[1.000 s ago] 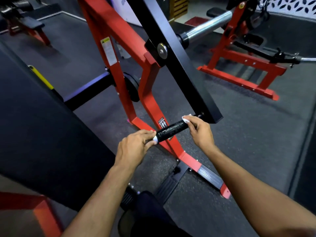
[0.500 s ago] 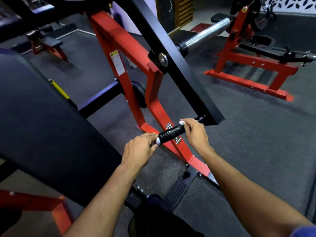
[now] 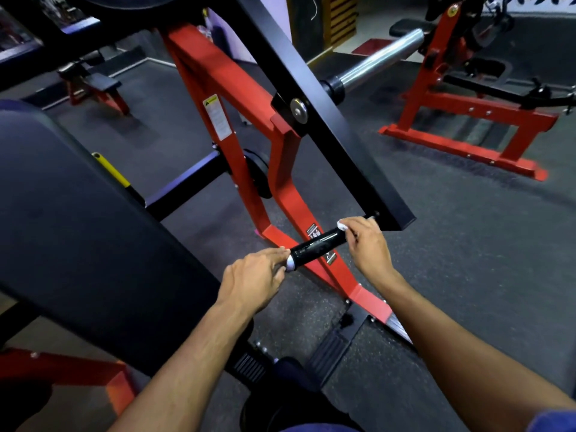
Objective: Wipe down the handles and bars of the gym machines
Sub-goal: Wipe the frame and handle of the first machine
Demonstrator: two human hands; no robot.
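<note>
From my remote seat I see the black handle (image 3: 319, 247) jutting sideways from the lower end of the slanted black arm (image 3: 314, 98) of the red frame (image 3: 237, 98); it sits low in the middle of the view, above the dark rubber floor (image 3: 467, 244); its surface looks glossy. The right hand (image 3: 369, 246) is at the inner end of the handle, close to where it meets the arm; its fingers are curled and pinch a small white cloth (image 3: 342, 226) against the grip; only a scrap of the cloth shows past the fingertips. The left hand (image 3: 254, 280) is at the free end of the handle; its fingers are bent and its fingertips touch the white end cap (image 3: 290, 262); I cannot tell whether they close round the end or merely steady it.

A large dark pad (image 3: 78, 238) fills the left side; a yellow-tipped lever (image 3: 110, 169) pokes out beside its upper edge. A bare steel sleeve (image 3: 380, 60) runs up and to the right from the arm's pivot. A second red machine (image 3: 467, 132) stands well apart on the right; a low bench (image 3: 90, 85) stands far off at the upper left. Ribbed black foot plates (image 3: 327, 350) lie on the floor below the handle. I see no bin, bucket or bottle in view.
</note>
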